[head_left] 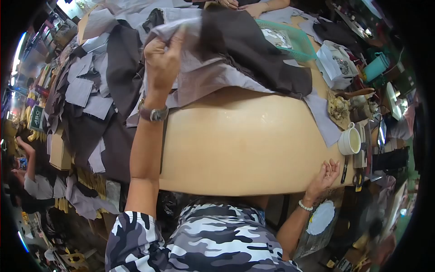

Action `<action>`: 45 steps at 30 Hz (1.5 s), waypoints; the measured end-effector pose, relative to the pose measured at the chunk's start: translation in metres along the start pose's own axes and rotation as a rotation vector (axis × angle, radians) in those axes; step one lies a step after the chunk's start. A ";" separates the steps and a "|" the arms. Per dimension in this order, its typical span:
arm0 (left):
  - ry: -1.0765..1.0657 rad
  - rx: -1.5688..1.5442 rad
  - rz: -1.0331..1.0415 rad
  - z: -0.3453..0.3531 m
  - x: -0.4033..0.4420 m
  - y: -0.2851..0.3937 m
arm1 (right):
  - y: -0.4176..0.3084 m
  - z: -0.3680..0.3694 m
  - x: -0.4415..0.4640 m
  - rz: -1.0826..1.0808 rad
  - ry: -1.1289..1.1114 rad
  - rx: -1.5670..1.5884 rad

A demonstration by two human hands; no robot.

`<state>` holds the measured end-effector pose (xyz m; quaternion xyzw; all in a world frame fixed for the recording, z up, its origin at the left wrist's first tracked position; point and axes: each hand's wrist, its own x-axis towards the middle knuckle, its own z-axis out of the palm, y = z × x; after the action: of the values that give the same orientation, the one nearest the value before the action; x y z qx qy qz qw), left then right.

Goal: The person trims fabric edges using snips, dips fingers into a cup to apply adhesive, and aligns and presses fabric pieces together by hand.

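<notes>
My left hand [163, 61], wearing a wristwatch [154, 113], is closed on the upper left part of a dark brown garment piece [253, 50] with a pale grey lining [199, 75]. The cloth is raised and partly blurred near the hand, and its far end lies across the table. At the right edge of the table, my right hand [327, 176] rests palm up with loosely curled fingers and nothing in it. Close to it are a black pen [345, 169] and a white cup [349, 141].
Piled dark and grey cloth [86, 81] covers the left side. A green basket [297, 43], a white box [333, 68] and black-handled scissors [358, 177] sit on the right. Another person's hands [249, 7] are at the far edge of the table [235, 145].
</notes>
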<state>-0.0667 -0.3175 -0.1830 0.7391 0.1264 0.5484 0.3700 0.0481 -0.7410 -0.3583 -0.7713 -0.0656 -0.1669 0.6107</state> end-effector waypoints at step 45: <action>-0.123 0.649 0.341 -0.010 -0.106 0.004 | -0.091 0.070 -0.124 -0.484 -0.741 -0.226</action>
<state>-0.1152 -0.3788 -0.2553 0.8600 0.1461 0.4882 0.0268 -0.0837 -0.6387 -0.3301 -0.8032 -0.4394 -0.0237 0.4015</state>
